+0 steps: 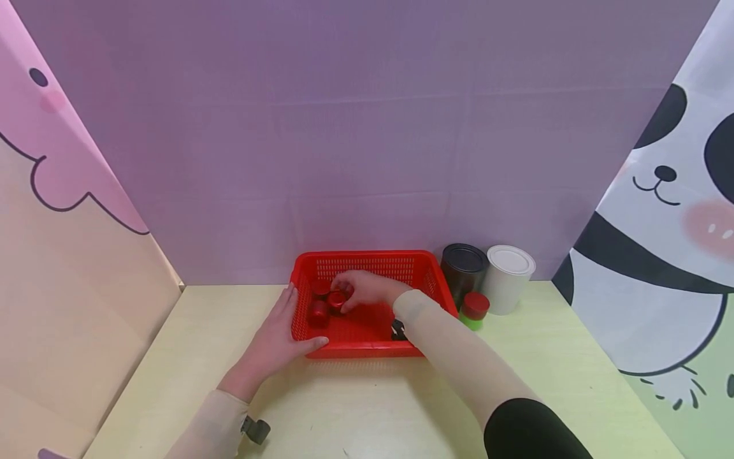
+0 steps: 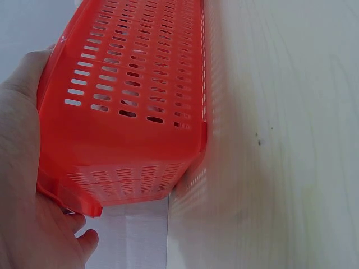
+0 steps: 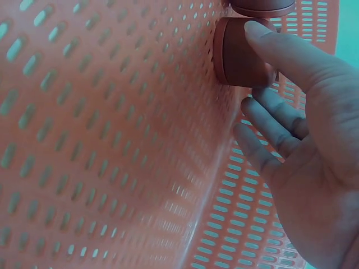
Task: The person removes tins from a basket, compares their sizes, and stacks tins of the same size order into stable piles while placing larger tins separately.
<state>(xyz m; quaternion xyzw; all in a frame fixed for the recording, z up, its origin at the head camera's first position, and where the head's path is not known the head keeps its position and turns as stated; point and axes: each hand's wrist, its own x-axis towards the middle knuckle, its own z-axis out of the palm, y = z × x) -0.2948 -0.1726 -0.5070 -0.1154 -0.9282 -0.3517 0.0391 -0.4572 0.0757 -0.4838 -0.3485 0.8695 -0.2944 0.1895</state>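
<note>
A red plastic basket [image 1: 367, 350] with slotted walls stands against the back wall. Inside its left part are several small red cylindrical tins [image 1: 318, 314]. My right hand [image 1: 367, 288] reaches into the basket and pinches one red tin [image 3: 241, 53] between thumb and fingers; the tin's base is close to the basket floor. At the basket's front left corner, my left hand [image 1: 280, 338] rests with straight fingers along the left rim and the thumb over the front rim. In the left wrist view, this hand [image 2: 33, 168] lies against the rim of the basket [image 2: 123, 140].
Right of the basket stand a black canister [image 1: 463, 271], a white canister [image 1: 507, 280] and a small green jar with a red lid [image 1: 476, 307]. A black item [image 1: 398, 329] shows beside the right wrist. The pale wooden table [image 1: 355, 408] meets a purple backdrop [image 1: 367, 127].
</note>
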